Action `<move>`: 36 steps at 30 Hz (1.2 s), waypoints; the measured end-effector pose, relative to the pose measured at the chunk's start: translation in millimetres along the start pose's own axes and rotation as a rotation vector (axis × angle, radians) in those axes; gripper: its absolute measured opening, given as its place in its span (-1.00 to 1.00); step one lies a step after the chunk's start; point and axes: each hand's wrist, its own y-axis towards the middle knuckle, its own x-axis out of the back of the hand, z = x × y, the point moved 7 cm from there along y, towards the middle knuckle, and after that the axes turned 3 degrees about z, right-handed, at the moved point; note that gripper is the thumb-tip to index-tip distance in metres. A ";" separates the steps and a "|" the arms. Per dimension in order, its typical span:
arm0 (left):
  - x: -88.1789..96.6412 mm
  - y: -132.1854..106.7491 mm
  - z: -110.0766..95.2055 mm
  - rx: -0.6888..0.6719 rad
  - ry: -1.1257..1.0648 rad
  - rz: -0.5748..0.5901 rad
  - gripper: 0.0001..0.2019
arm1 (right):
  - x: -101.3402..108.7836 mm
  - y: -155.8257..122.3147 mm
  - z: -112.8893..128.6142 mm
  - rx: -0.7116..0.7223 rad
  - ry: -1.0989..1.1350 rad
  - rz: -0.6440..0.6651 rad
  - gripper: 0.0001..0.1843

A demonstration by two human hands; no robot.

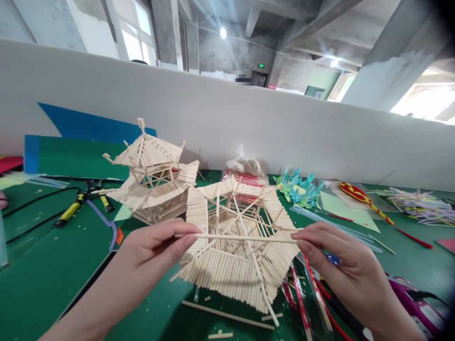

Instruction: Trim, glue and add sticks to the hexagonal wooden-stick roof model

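Note:
Between my two hands a thin wooden stick (245, 238) is stretched level across the near structure. My left hand (156, 255) pinches its left end, while my right hand (341, 265) pinches the right end. Below lies a hexagonal model roof (223, 267) built of many pale sticks, open in the middle with a lattice inside. Another long stick (261, 279) slants over it toward the table's front. To its back left stands a model pavilion (149, 156) of the same sticks, with a pointed roof and upturned corners.
On the green table (31, 284) are yellow-handled pliers (71, 210) at left and a loose stick (227, 314) in front. Blue paper flowers (300, 187), a red-and-yellow knotted ornament (355, 194) and paper strips (423, 206) lie at right. A white partition (284, 128) rises behind.

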 end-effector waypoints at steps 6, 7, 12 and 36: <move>-16.5 18.9 21.6 0.161 -0.194 0.074 -0.83 | -3.5 0.3 -17.3 -0.074 0.158 -0.146 -0.90; -17.3 20.2 22.0 0.159 -0.197 0.080 -0.83 | -4.2 -1.9 -21.4 -0.092 0.192 -0.173 -0.90; -17.8 24.0 22.1 0.124 -0.233 0.094 -0.87 | -16.1 -13.7 -39.4 -0.199 0.452 -0.194 -0.89; -39.3 18.7 56.6 0.139 -0.558 0.077 -0.92 | -77.6 9.2 -30.2 -0.106 0.197 0.130 -0.82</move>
